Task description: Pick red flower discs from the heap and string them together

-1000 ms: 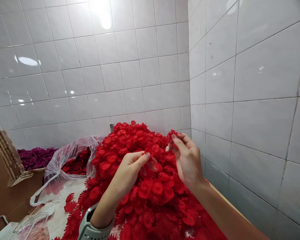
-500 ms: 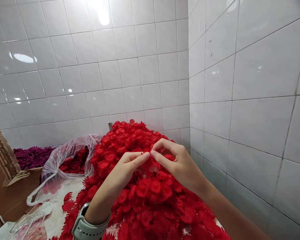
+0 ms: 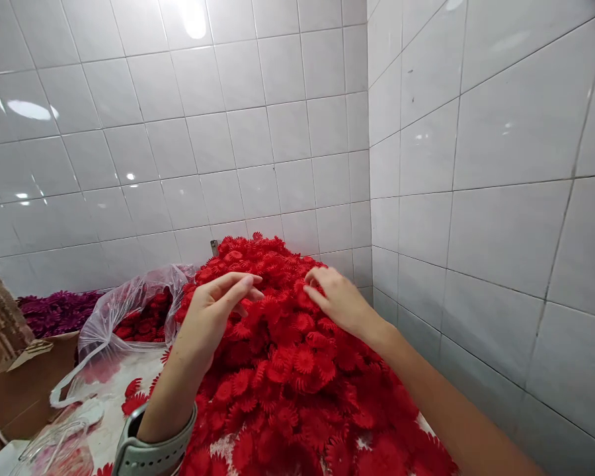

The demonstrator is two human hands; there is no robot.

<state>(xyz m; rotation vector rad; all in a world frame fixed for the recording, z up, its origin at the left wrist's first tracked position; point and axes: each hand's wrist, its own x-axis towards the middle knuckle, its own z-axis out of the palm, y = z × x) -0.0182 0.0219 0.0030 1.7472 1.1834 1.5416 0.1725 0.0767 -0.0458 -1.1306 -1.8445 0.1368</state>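
Before tiled wall (image 3: 282, 132), red artificial flowers (image 3: 287, 377) heaped, likely for easy reach; left hand (image 3: 217, 307), right hand (image 3: 341, 299) loosely curled, grip contents: cannot tell.

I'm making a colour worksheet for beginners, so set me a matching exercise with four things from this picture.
Things:
1. Big flower pile in the middle
2. Flowers at the far left
3. Watch band
4. Plastic bag

Colours:
a. Pale grey-green
b. See-through
c. Bright red
d. Purple

Right pairs: 1-c, 2-d, 3-a, 4-b
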